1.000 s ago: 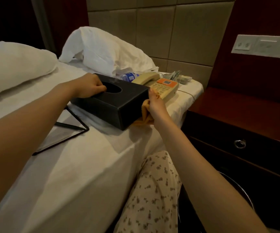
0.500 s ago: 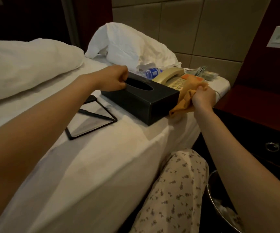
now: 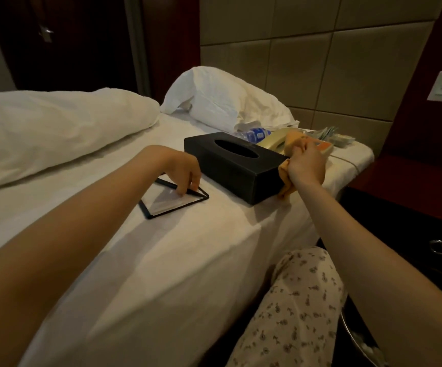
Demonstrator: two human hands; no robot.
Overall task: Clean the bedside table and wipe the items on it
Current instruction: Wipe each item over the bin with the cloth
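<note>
Cloth (image 3: 284,181) bunched in right hand (image 3: 307,165) against box (image 3: 230,165) end, centre-right; left hand (image 3: 182,168), earlier on box, now pinches card frame (image 3: 161,202).

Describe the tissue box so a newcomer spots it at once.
Follow the white bed's near edge toward the headboard. The tissue box lies between a flat frame and the telephone. Only it is a black block with an oval slot on top.

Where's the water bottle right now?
Head view, right of centre: the water bottle lies on the bed just behind the black tissue box, between the pillow and the beige telephone.
</note>
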